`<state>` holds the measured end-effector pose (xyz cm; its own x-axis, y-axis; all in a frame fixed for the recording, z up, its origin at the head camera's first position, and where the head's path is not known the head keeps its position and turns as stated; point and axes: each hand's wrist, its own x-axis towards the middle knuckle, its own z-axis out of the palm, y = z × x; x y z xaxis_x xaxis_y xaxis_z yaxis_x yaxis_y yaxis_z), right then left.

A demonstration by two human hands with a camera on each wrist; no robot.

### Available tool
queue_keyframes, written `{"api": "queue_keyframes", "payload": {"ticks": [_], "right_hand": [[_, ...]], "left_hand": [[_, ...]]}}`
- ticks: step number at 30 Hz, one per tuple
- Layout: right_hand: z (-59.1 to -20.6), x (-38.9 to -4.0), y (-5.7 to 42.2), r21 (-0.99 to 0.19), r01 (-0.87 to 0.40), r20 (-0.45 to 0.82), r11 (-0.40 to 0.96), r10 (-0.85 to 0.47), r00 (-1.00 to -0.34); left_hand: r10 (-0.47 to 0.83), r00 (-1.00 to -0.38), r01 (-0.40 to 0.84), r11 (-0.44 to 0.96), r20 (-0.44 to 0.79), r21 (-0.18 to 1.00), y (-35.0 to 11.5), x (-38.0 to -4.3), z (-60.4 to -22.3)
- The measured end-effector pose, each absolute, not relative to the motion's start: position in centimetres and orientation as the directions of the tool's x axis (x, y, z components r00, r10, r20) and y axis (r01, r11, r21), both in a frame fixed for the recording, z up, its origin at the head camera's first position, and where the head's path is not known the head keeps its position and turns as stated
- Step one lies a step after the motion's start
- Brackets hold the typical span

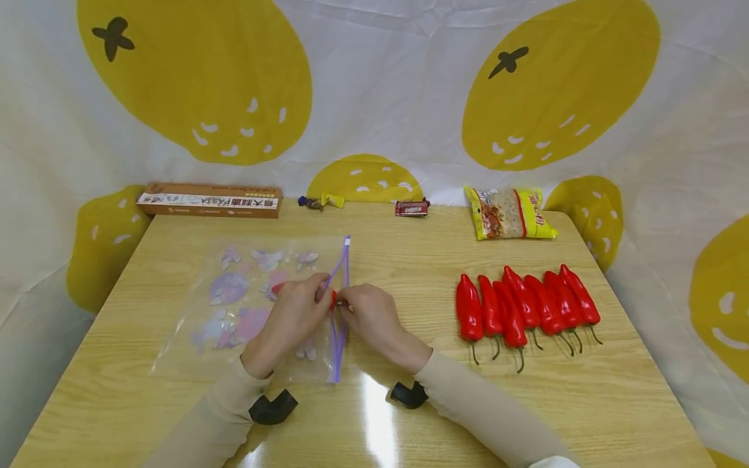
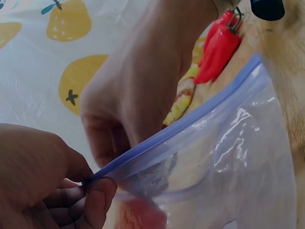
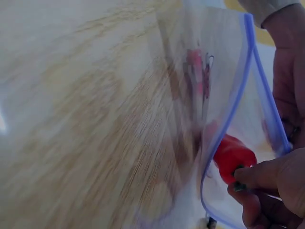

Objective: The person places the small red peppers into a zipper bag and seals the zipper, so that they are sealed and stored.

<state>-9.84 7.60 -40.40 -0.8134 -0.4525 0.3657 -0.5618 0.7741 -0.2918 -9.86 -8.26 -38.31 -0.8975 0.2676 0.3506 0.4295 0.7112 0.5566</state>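
Note:
A clear zip bag (image 1: pixel 193 325) with purple edging and pastel prints lies on the left part of the table, its mouth facing right. My left hand (image 1: pixel 295 305) pinches one lip of that mouth and holds it up; in the left wrist view the purple zip strip (image 2: pixel 157 136) runs out from between thumb and fingers. At the opening, my right hand (image 1: pixel 371 312) pinches a red pepper (image 3: pixel 233 157) by its green stem end. Most of this pepper is inside the bag, seen through the plastic, partly hidden behind my left hand in the head view.
Several red peppers (image 1: pixel 512 312) lie in a row at the right. Along the back are a pasta box (image 1: pixel 210 200), small wrapped candies (image 1: pixel 322 201), a dark red packet (image 1: pixel 412 208) and a yellow food bag (image 1: pixel 509 213). A fruit-print cloth (image 1: pixel 386 97) hangs behind the table.

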Motion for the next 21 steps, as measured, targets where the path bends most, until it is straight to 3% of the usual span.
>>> {"api": "queue_keyframes", "payload": {"ticks": [9,15,21], "right_hand": [[-40.7,-10.6,5.8,-0.271,-0.539,0.296,0.797,-0.464,-0.835],[-40.0,-10.0,6.9,-0.335,-0.532,0.234,0.777,-0.478,-0.846],[-38.8,-8.7,11.9,-0.275,-0.490,0.339,0.827,-0.394,-0.854]], "left_hand": [[0.262,-0.890,0.438,0.718,0.374,0.541,-8.3,-10.0,-38.1],[0.263,-0.898,0.426,0.718,0.352,0.551,-8.5,-10.0,-38.2],[0.261,-0.905,0.415,0.709,0.334,0.570,-8.8,-10.0,-38.0]]}}
